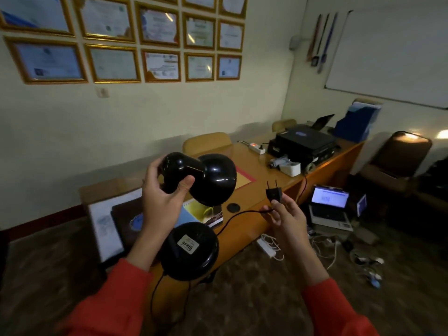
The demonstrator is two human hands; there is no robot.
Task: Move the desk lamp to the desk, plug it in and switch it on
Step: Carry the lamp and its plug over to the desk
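Head view: we carry the desk lamp above the desk's near edge, left hand wrapped round its head, right hand pinching the plug; setting down, plugging in and switching on remain

We see a wooden desk carrying a black printer, white power strip and booklets; laptop on floor.

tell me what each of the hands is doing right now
left hand: closed on the black desk lamp, held in the air
right hand: pinching the lamp's plug
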